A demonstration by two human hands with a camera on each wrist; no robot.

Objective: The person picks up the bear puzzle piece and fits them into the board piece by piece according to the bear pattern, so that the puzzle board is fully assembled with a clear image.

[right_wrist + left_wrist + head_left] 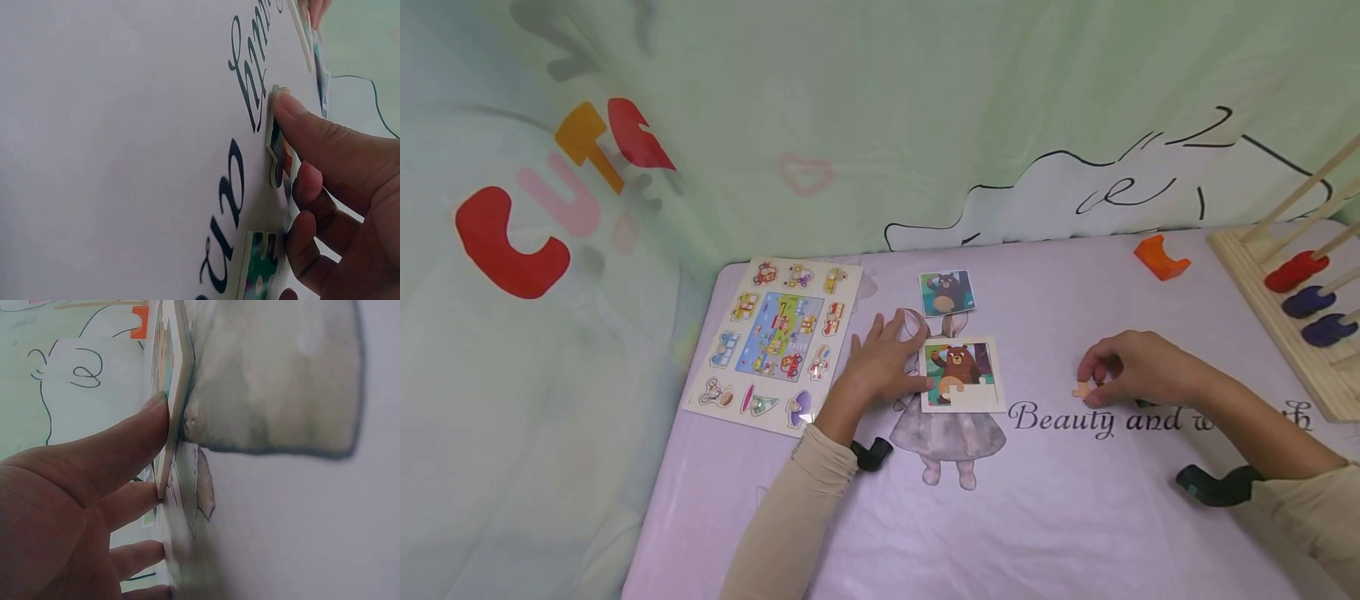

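A square bear jigsaw board (1000,375) lies near the middle of the table, its lower right showing bare wood. My left hand (883,362) rests at the board's left side, fingers spread, with the thumb on its edge; in the left wrist view the thumb (134,437) touches the rim. To the right, my right hand (1138,367) pinches a small jigsaw piece (1082,390) at the tabletop. The right wrist view shows this piece (275,140) under the thumb. A second, green piece (259,265) lies close to the curled fingers, mostly hidden in the head view.
A bear picture card (947,293) lies above the board. At left is a vehicle peg puzzle (700,392). An orange block (1161,257) and a wooden bead rack (1262,325) stand at right. Behind hangs a printed curtain (850,108).
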